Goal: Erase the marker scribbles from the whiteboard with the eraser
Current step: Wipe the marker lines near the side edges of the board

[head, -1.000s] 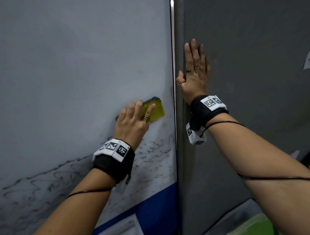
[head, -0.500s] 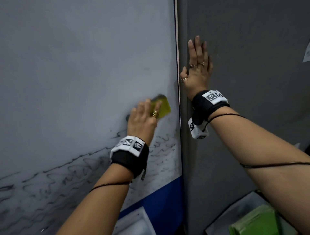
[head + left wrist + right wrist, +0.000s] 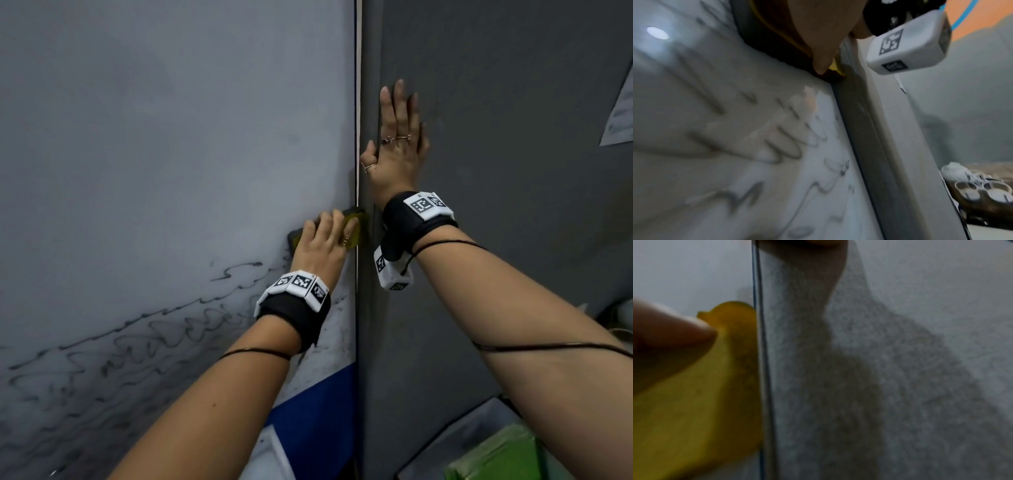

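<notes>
Fingers (image 3: 329, 222) of the left hand (image 3: 322, 246) curl over the yellow felt-backed eraser (image 3: 354, 228), pressing it on the white board's (image 3: 171, 137) right edge; light and soft, it seems best gripped along its sides. Black scribbles (image 3: 137, 339) remain below; right hand (image 3: 397, 147) lies flat.

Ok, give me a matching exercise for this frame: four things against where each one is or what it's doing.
1. eraser
2. right hand
3. scribbles
4. left hand

a. flat on the grey wall
b. across the lower whiteboard
c. grips the eraser
d. at the board's right edge

Pairs: 1-d, 2-a, 3-b, 4-c
</notes>
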Tool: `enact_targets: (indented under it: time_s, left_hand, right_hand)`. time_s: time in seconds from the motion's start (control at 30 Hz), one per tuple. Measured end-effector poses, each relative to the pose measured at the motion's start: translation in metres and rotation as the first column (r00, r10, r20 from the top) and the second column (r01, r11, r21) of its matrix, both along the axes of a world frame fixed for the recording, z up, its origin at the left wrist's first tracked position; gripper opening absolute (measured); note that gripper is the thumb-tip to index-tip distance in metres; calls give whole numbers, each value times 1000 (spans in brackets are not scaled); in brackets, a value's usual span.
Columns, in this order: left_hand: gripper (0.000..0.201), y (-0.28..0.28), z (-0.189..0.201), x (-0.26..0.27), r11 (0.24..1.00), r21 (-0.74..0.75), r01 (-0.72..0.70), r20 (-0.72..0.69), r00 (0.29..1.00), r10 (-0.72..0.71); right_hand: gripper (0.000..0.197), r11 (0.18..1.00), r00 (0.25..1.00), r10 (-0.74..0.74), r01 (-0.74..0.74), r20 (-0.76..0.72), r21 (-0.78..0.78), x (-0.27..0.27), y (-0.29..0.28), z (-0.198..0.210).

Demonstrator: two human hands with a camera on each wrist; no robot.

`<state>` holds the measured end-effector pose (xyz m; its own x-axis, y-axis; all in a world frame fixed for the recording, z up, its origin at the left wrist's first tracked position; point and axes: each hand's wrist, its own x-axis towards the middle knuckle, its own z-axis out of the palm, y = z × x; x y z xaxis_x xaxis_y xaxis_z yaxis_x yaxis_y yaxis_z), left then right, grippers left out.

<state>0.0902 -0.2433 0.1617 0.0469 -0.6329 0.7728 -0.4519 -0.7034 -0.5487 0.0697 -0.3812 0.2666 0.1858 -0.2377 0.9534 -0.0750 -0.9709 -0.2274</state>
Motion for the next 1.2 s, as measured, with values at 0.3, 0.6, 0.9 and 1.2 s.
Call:
enact_targets:
  time_s: [0.3, 0.6, 0.9, 1.2]
  left_hand:
    - [49, 47, 40, 9, 996, -93, -15, 154, 988, 29]
    - [57, 115, -49, -4, 990, 143, -3, 54, 999, -5]
    - [52, 111, -41, -10, 997, -69, -34, 21, 999, 35]
    - [63, 148, -27, -8, 984, -161, -76, 18, 997, 80]
  right_hand:
    - [76, 999, 999, 34, -34, -10, 8, -2, 0, 1]
    - [64, 921, 937, 293, -329, -188, -207, 7, 51, -37]
    - [59, 809, 791, 532, -580, -302, -93, 13, 60, -45]
    - [60, 789, 788, 513, -589, -339, -175, 12, 50, -43]
